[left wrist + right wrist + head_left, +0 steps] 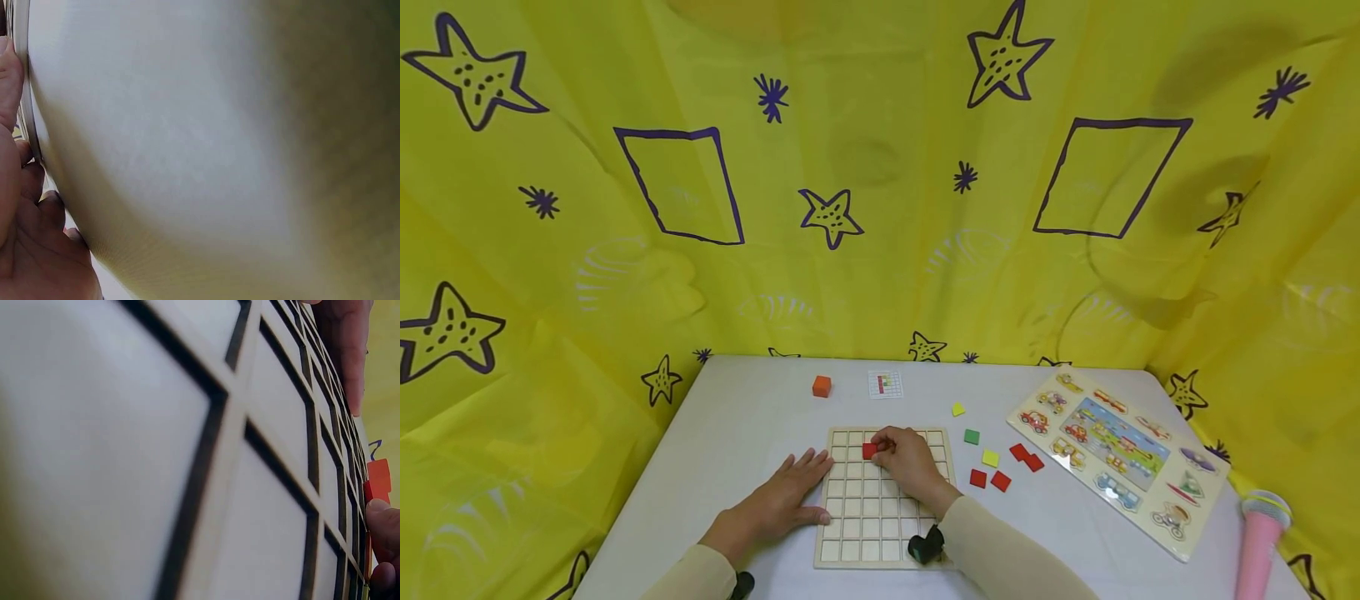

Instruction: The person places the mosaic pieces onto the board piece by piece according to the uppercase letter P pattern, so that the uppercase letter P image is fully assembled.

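Nearest the head camera, two cream sleeves run up from the bottom edge, each with a small black device at the wrist. From there the right hand (910, 462) reaches over the wooden grid board (883, 500) and pinches a red square tile (870, 451) between curled fingertips, holding it on a cell in the board's second row from the far edge, toward the left side. In the right wrist view the tile's red edge shows just above a fingertip (382, 520), low against the grid's dark cell lines. The left hand (782, 500) lies flat with its fingers straight, partly on the white table (745, 425) and with the fingertips against the board's left edge. To the right of the board lie loose tiles: four red ones (1007, 468) in a loose cluster, a yellow one (990, 457), a green one (972, 437) and a smaller yellow one (958, 409) farther back. An orange cube (822, 386) and a small pattern card (885, 384) showing coloured squares sit near the far edge; any writing on the card is too small to read. A vehicle peg puzzle (1120, 458) lies at the right, beside a pink microphone (1258, 542) at the table's corner. Yellow cloth with purple stars and squares hangs behind.
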Demonstrator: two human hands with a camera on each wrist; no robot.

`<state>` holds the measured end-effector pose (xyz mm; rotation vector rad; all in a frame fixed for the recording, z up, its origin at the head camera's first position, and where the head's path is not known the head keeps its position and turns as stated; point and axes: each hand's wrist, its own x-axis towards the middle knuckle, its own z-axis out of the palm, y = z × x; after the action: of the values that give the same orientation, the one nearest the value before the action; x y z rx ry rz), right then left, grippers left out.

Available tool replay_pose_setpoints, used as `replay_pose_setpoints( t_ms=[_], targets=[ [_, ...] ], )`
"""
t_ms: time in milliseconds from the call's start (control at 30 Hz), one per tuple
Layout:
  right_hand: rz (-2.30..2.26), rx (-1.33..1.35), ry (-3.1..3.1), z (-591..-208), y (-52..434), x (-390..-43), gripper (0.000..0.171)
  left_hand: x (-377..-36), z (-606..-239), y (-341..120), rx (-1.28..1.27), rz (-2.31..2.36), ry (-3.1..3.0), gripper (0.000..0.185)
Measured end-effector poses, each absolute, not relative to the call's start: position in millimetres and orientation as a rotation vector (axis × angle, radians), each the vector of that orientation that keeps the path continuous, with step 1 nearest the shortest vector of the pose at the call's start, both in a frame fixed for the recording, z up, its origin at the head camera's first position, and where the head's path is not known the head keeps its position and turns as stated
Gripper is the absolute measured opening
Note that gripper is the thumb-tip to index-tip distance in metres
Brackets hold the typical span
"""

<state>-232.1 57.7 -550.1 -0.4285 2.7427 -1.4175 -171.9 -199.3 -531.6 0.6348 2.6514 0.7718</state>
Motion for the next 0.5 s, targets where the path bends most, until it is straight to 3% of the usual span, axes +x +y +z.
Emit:
replay_pose_setpoints(
  t_ms=[500],
  targets=[
    [-1.329, -0.467, 2.784, -550.4, 59.1, -231.7, 0.017, -174.8, -536.2, -201.2, 0.620, 0.759, 2.653, 0.097]
  ],
)
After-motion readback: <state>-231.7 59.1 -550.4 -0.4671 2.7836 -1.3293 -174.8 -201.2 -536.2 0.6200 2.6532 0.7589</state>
